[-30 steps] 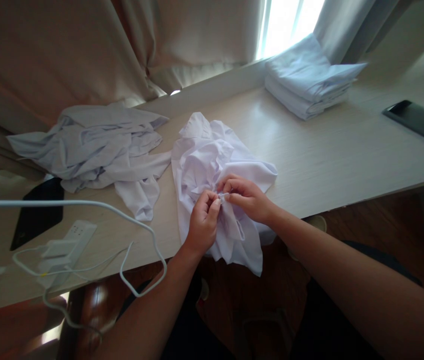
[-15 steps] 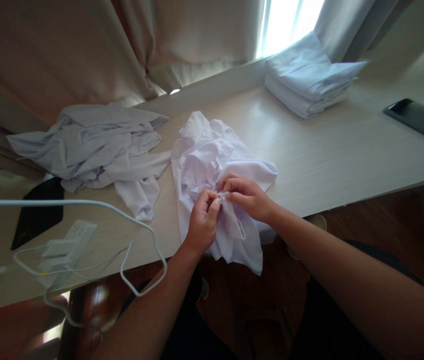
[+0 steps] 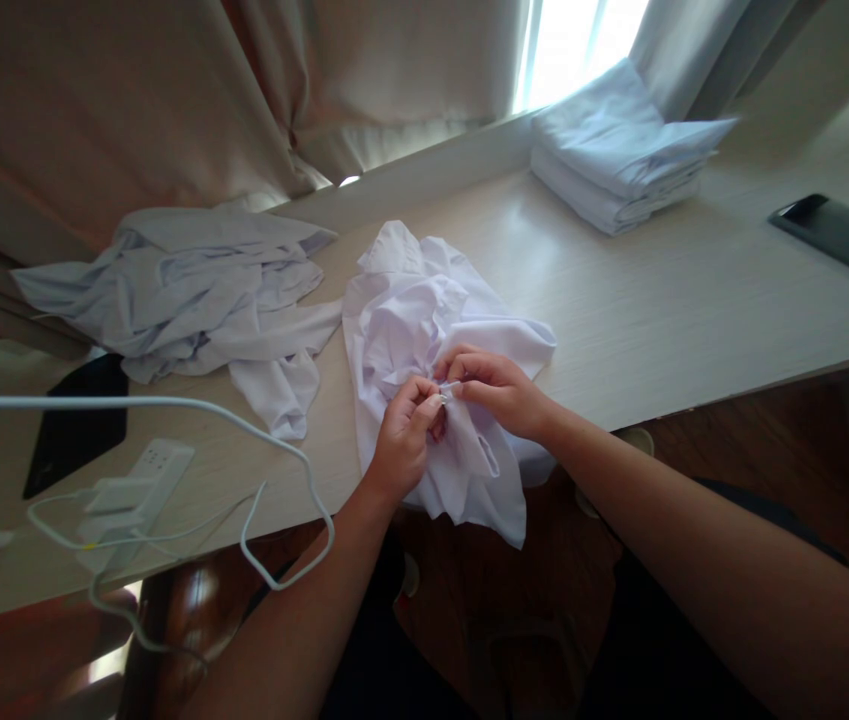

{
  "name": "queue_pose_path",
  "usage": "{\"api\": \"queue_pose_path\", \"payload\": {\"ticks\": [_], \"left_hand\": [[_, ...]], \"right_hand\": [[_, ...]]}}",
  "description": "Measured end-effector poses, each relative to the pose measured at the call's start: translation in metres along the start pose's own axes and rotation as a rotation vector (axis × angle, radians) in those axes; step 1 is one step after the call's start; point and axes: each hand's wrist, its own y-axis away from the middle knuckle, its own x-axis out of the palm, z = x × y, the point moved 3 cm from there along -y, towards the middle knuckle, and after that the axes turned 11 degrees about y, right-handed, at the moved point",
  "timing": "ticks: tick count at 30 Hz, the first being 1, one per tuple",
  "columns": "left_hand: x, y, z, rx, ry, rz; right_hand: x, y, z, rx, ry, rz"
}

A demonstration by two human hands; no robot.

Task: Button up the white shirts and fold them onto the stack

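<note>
A crumpled white shirt (image 3: 409, 310) lies on the pale desk, its lower part hanging over the front edge. My left hand (image 3: 407, 425) pinches a small piece of the shirt between thumb and fingers. Close against it, my right hand (image 3: 491, 390) grips the same bit of cloth, which looks like a cuff or a placket edge. Whatever sits right between the fingertips, perhaps a button, is too small to make out. A loose flap of the cloth droops below both hands.
Another rumpled white garment (image 3: 221, 290) spreads at the left, above a black flat object (image 3: 83, 420). A white power strip (image 3: 146, 490) with a cable (image 3: 244, 415) is nearer. Folded white clothes (image 3: 619, 150) and a phone (image 3: 840, 235) are to the right.
My left fingers have shifted slightly and curl a little differently around the cloth. The right hand keeps nearly the same grip, and the shirt stays in place.
</note>
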Motion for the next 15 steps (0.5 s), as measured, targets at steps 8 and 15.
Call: {"api": "queue_pose_path", "payload": {"ticks": [8, 15], "left_hand": [[-0.0007, -0.0037, 0.0021, -0.038, 0.111, 0.01], [-0.0052, -0.0051, 0.0063, 0.018, 0.01, -0.02]], "right_hand": [[-0.0009, -0.0013, 0.0002, 0.042, 0.026, 0.0], [0.0008, 0.0004, -0.0006, 0.052, 0.036, -0.015]]}}
